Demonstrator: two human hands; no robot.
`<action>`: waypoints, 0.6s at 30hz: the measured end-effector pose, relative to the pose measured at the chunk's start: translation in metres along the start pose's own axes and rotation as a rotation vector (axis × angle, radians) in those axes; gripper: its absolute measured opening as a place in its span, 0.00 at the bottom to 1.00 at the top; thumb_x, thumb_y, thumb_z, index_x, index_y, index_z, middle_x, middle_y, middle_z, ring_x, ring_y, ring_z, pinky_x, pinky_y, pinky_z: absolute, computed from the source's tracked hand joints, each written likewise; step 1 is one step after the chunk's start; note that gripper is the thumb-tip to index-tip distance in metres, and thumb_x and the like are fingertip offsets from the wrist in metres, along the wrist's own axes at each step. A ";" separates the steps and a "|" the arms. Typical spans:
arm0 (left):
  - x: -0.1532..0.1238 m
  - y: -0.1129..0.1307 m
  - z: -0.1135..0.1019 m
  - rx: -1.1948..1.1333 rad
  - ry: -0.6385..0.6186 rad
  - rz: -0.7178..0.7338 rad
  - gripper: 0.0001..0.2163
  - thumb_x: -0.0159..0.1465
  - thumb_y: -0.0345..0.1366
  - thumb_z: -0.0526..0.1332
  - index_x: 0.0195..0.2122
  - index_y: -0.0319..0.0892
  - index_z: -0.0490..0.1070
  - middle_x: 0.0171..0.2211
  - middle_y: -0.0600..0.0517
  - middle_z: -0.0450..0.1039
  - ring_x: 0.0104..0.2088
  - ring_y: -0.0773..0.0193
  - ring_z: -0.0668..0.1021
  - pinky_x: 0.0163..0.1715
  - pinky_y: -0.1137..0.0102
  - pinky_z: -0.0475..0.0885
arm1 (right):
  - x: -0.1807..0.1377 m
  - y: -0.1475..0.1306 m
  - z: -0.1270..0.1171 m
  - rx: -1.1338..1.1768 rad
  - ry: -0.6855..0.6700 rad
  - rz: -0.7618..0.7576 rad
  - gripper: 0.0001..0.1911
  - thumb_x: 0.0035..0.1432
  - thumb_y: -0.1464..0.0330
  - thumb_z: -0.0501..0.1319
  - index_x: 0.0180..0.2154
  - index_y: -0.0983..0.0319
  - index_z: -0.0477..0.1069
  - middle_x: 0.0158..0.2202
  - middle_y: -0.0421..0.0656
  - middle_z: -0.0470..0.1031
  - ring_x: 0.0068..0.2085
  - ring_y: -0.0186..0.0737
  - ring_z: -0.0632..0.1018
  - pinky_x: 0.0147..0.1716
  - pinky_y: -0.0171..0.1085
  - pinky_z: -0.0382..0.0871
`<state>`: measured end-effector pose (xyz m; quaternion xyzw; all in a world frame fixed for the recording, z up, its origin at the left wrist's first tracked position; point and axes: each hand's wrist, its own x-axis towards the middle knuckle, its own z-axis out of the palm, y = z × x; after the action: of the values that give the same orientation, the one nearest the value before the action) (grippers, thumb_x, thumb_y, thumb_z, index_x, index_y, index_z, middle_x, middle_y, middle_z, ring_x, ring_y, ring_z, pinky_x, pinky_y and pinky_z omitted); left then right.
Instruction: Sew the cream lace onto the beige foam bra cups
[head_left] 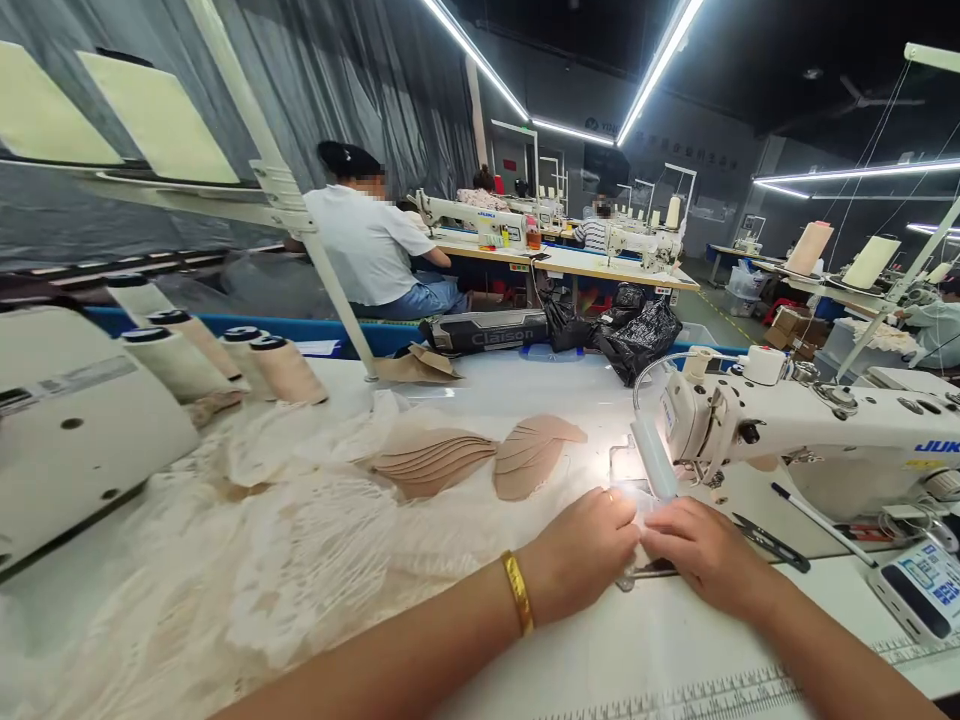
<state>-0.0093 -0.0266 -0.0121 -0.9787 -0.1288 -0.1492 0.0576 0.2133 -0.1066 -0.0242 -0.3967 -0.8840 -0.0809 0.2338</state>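
Observation:
My left hand (581,550), with a gold bangle on its wrist, and my right hand (705,555) rest close together on the white table under the head of a white sewing machine (795,425). Both have their fingers curled and pinched on a small pale piece of fabric (637,500) lit by the machine's lamp, just in front of the needle area. Two fanned stacks of beige cut fabric pieces (480,458) lie just behind my left hand. A heap of cream lace (285,540) spreads to the left of my left forearm.
Several thread cones (217,355) stand at the back left beside a second white machine (67,430). Black snips (769,542) and a pen (814,510) lie right of my hands, near a control panel (926,590). Black bags (637,335) sit behind. Other people sew at far tables.

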 end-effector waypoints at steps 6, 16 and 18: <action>-0.008 0.000 0.001 -0.041 0.054 0.003 0.09 0.69 0.28 0.60 0.30 0.41 0.68 0.33 0.52 0.71 0.33 0.59 0.72 0.34 0.64 0.65 | -0.005 -0.005 -0.009 0.056 -0.059 0.076 0.19 0.66 0.80 0.53 0.51 0.57 0.74 0.37 0.43 0.72 0.37 0.41 0.69 0.34 0.37 0.62; -0.007 0.004 0.007 -0.049 0.137 -0.054 0.09 0.68 0.26 0.57 0.30 0.41 0.68 0.30 0.51 0.66 0.29 0.60 0.66 0.29 0.66 0.61 | -0.005 -0.005 -0.013 0.060 -0.096 0.122 0.18 0.63 0.81 0.52 0.45 0.58 0.74 0.35 0.42 0.70 0.36 0.41 0.67 0.33 0.37 0.58; -0.007 0.004 0.009 -0.042 0.145 -0.047 0.09 0.68 0.26 0.57 0.30 0.41 0.68 0.30 0.51 0.66 0.29 0.60 0.65 0.30 0.66 0.61 | -0.004 -0.006 -0.014 0.055 -0.096 0.120 0.17 0.64 0.81 0.52 0.43 0.58 0.73 0.34 0.42 0.70 0.36 0.41 0.66 0.33 0.37 0.59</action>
<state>-0.0123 -0.0304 -0.0230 -0.9630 -0.1440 -0.2237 0.0429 0.2163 -0.1178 -0.0138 -0.4458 -0.8707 -0.0232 0.2063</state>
